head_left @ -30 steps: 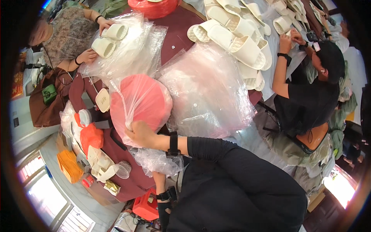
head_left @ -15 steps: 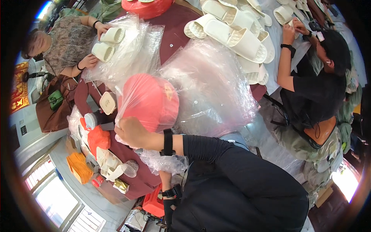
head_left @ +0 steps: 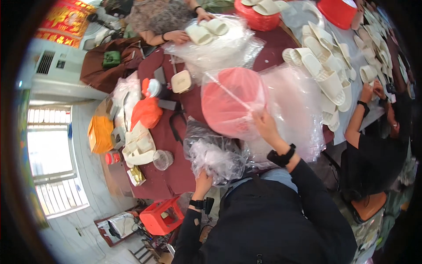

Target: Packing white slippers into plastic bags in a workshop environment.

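Note:
My right hand [head_left: 265, 125] is closed on a clear plastic bag [head_left: 220, 86] stretched over a round red object [head_left: 228, 108]. I cannot make out what kind of object it is. Lower left, my left hand [head_left: 203, 182] is closed on a crumpled clear plastic bag [head_left: 213, 156] hanging at the table's near edge. Just right of the red object lies a pile of flat clear plastic bags [head_left: 299, 105]. Beyond that, several white slippers [head_left: 329, 83] are heaped.
Across the maroon table [head_left: 173, 176], a co-worker's hands touch a pair of white slippers [head_left: 206, 31] on more plastic bags. Another person [head_left: 373, 154] works at the right. An orange-red bag [head_left: 147, 112], a clear cup [head_left: 162, 160] and a red stool [head_left: 160, 218] are at left.
My right hand has moved right, across the red object, still gripping plastic. The view has shifted, and my left hand, hidden before, now shows with the crumpled bag.

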Motion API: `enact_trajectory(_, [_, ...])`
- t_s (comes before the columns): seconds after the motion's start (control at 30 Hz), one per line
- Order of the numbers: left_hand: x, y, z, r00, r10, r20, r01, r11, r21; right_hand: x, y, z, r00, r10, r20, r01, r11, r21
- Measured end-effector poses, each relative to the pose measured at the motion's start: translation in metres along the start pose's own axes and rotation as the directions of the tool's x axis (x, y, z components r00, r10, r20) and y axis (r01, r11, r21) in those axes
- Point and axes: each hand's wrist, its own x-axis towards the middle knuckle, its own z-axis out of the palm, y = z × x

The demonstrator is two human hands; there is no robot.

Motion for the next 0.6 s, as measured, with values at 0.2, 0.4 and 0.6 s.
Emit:
enact_trajectory(0.2, [-0.017, 0.006, -0.028, 0.724, 0.506, -0.468, -0.412, 0.862, 0.294, -0.073, 0.01, -0.035, 0.996, -0.039, -0.082, 0.033, 0.997, -0.07])
enact_trajectory(0.4, [-0.047, 0.061, -0.045, 0.638, 0.62, -0.457, -0.583, 0.776, 0.238, -0.184, 0.064, -0.086, 0.971, 0.06, -0.233, -0.084, 0.992, -0.098])
enact_trajectory(0.6, [-0.071, 0.111, 0.003, 0.489, 0.82, -0.299, -0.749, 0.57, 0.339, -0.263, 0.039, -0.102, 0.966, 0.155, -0.206, -0.2, 0.955, -0.221])
